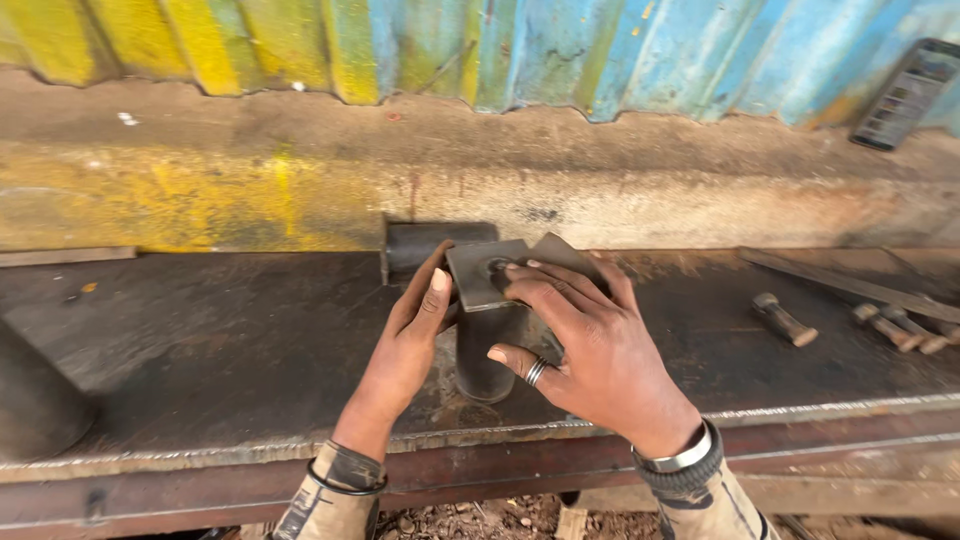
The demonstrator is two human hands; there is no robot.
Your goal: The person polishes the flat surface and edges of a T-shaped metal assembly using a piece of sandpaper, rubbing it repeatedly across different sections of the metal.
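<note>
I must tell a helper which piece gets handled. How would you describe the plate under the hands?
On the dark steel bench, mid-width, a short upright cylinder stands. The square grey plate lies atop it, between both hands, with a round hole.
</note>
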